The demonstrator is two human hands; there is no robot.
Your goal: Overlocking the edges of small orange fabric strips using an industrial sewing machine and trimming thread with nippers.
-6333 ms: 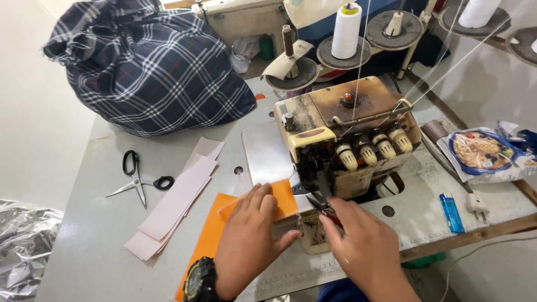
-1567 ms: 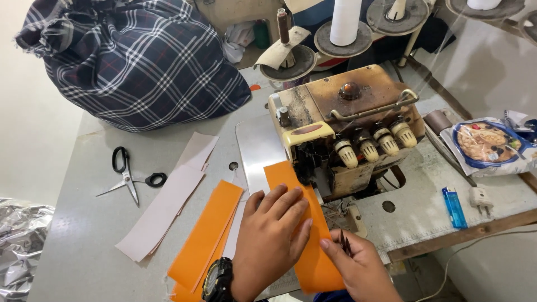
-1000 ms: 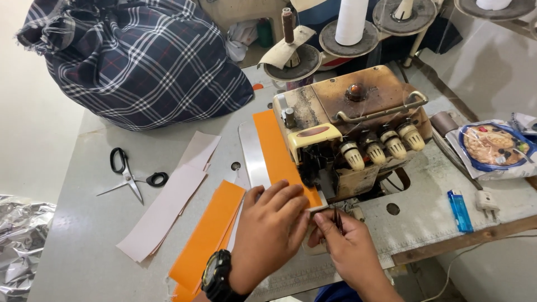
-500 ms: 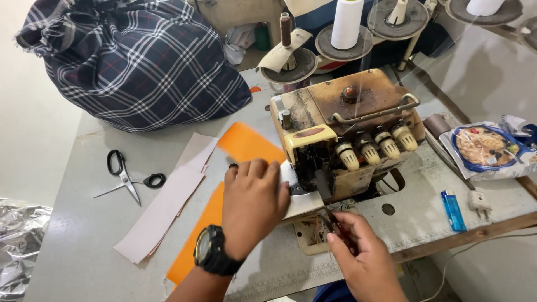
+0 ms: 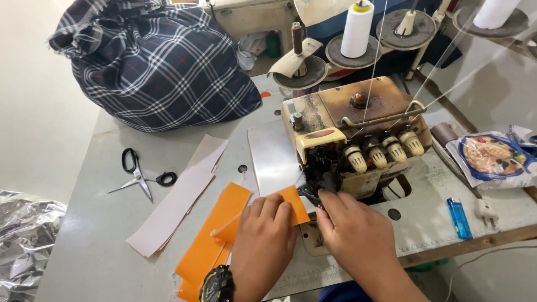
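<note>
Tabletop point(image 5: 84, 235): grey, with open room left of the hands, its front edge just below them. Plaid cloth bundle point(image 5: 159, 61): far beyond the left hand, at the back edge. Sewing machine point(image 5: 358, 134): directly ahead of both hands. Orange fabric strips point(image 5: 210, 246): under and left of the left hand. Pale strips point(image 5: 176, 201): further left. Left hand point(image 5: 263, 240): flat, fingers spread, pressing the orange piece point(image 5: 293, 201). Right hand point(image 5: 358, 235): fingers extended at the needle area; grip not discernible. Scissors point(image 5: 140, 176): well left. Blue lighter point(image 5: 460, 218): right of the right hand.
</note>
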